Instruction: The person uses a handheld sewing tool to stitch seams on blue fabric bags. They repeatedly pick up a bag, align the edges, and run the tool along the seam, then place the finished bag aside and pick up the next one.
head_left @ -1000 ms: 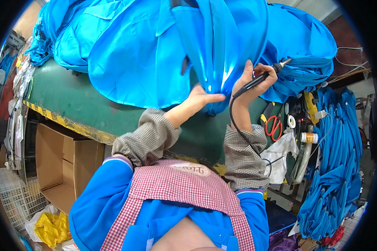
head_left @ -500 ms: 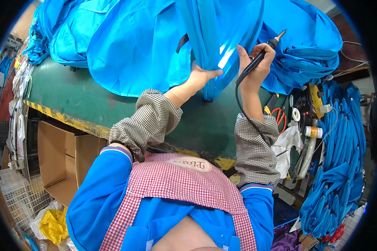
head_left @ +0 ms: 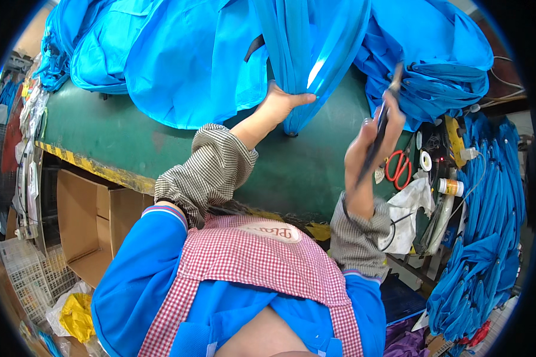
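Note:
My left hand (head_left: 283, 102) pinches the lower edge of a bright blue fabric piece (head_left: 315, 53) that hangs down over the green table (head_left: 161, 143). My right hand (head_left: 375, 140) is raised to the right of it, gripping a thin black pen-shaped tool (head_left: 382, 122) with a cord trailing down past my wrist. The tool's tip points up toward the blue fabric heap (head_left: 435, 65) at the right. The tool is blurred by motion and stands apart from the fabric piece that my left hand holds.
More blue fabric (head_left: 178, 53) is piled over the table's far side. Red-handled scissors (head_left: 397, 166), small bottles (head_left: 451, 187) and white cloth (head_left: 408, 208) lie at the right edge. An open cardboard box (head_left: 83, 226) and a white wire basket (head_left: 27, 279) sit at lower left.
My right hand with the tool has swung away to the right and down from the hanging fabric. My left hand has kept its grip on the fabric edge.

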`<state>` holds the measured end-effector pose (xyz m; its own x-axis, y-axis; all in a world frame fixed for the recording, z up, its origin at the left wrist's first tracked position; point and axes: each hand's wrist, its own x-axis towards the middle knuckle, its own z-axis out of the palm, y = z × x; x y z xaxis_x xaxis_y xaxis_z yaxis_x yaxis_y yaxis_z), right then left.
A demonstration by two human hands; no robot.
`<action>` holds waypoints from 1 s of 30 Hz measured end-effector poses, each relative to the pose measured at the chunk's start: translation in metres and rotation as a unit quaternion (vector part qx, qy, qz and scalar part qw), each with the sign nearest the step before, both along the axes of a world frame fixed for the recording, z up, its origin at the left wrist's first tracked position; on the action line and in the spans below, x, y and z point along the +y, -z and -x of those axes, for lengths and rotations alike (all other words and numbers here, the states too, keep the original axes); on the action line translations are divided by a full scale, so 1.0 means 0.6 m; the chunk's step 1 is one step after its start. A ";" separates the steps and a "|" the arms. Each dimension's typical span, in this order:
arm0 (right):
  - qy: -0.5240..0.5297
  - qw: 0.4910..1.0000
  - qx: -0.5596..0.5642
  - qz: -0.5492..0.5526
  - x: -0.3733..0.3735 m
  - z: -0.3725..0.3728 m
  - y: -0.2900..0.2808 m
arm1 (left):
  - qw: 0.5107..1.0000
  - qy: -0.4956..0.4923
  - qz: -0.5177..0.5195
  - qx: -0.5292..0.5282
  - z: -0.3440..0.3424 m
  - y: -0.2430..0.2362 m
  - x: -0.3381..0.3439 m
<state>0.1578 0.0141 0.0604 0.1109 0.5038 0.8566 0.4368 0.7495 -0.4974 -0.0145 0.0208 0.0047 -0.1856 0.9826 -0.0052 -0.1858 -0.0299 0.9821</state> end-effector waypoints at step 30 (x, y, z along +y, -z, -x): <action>-0.155 0.929 0.243 0.234 0.004 0.100 0.145 | 0.991 0.034 -0.085 -0.100 0.011 -0.062 -0.005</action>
